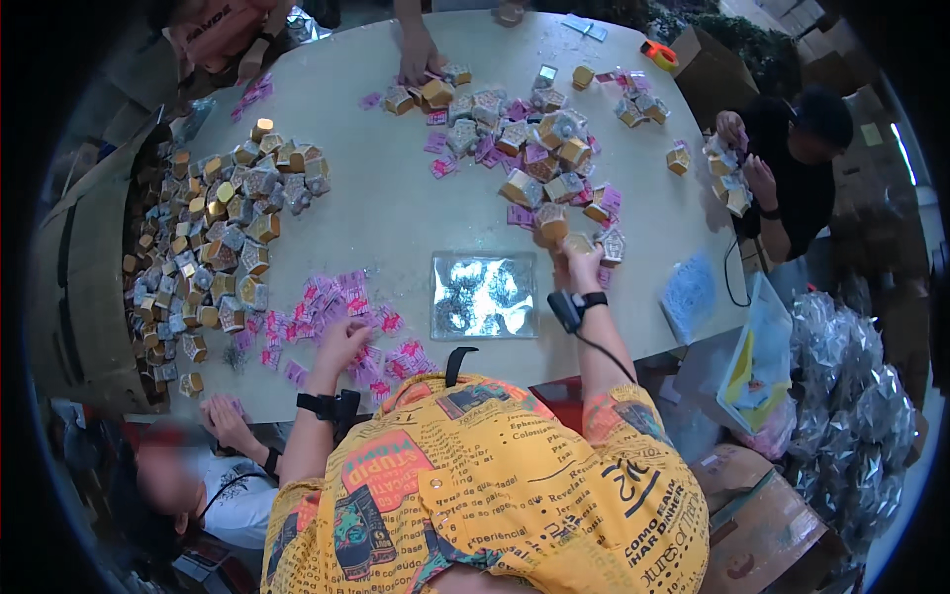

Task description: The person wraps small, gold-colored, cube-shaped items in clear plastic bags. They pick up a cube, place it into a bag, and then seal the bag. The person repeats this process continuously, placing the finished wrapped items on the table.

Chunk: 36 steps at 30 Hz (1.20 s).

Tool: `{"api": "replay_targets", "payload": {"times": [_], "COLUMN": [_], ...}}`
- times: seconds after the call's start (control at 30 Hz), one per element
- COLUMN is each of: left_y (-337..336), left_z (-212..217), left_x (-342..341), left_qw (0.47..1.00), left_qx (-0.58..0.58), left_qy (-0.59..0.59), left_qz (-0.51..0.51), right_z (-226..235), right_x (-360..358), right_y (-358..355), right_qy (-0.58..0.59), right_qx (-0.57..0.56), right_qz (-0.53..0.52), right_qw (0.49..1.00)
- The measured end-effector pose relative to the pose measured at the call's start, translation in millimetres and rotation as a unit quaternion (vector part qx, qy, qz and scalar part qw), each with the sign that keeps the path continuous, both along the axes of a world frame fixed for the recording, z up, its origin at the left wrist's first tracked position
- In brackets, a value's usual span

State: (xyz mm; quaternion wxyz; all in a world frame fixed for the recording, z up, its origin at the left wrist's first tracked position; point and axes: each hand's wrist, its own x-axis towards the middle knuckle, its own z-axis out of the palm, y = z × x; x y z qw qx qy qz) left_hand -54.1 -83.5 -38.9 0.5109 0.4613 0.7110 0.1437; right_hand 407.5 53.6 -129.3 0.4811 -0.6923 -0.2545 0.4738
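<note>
My left hand (341,348) rests low over a loose pile of small pink printed packets (332,302), fingers curled down among them. Whatever its fingertips hold is too small to make out. Farther forward and to the right, my right hand (582,261) is closed round a small gold-and-white faceted piece (577,242), partly covered by the fingers. That piece lies at the near end of a heap of similar gold-based, white-patterned pieces (520,186) mixed with pink packets. Between my hands lies a flat, shiny clear plastic pack (484,295).
A large mass of gold-and-white pieces (228,228) spreads beside an open cardboard box (89,267) at left. Co-workers' hands are at the far side, right and lower left. Orange tape dispenser (659,55), blue bubbly sheet (690,295) and clear bin (757,351) lie at right.
</note>
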Motion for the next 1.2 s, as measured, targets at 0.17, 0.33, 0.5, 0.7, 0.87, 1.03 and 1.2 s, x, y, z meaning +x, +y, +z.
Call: {"api": "replay_targets", "payload": {"times": [0.17,0.33,0.5,0.7,0.87,1.03,1.2], "left_y": [-11.3,-38.2,-48.0,-33.8,-24.8,-12.2,8.9], "left_z": [-1.0,-24.8,-34.2,-55.1,-55.9,-37.5,-53.6], "left_x": [15.7,29.5,43.1,38.9,29.9,50.4,72.4], "left_qw": [0.987,0.967,0.956,0.958,0.972,0.936,0.910], "left_qx": [0.053,0.124,0.182,0.205,0.158,0.281,0.301], "left_qy": [0.099,0.166,0.198,0.185,0.162,0.197,0.244], "left_qz": [-0.116,-0.147,-0.119,-0.071,-0.064,-0.071,-0.148], "right_z": [55.9,87.9,78.6,47.6,48.1,67.1,79.9], "right_x": [-7.5,-50.2,-120.5,-136.0,-128.6,-127.8,-127.9], "right_y": [68.7,28.5,-69.8,-95.8,-91.1,-92.2,-92.8], "right_qy": [0.002,-0.499,-0.450,-0.458,-0.422,-0.406,-0.349], "right_qx": [0.070,0.195,0.216,0.180,0.186,0.195,0.200], "right_qz": [-0.045,0.141,0.533,0.522,0.486,0.439,0.407], "right_qw": [0.996,0.833,0.683,0.697,0.742,0.778,0.820]}}
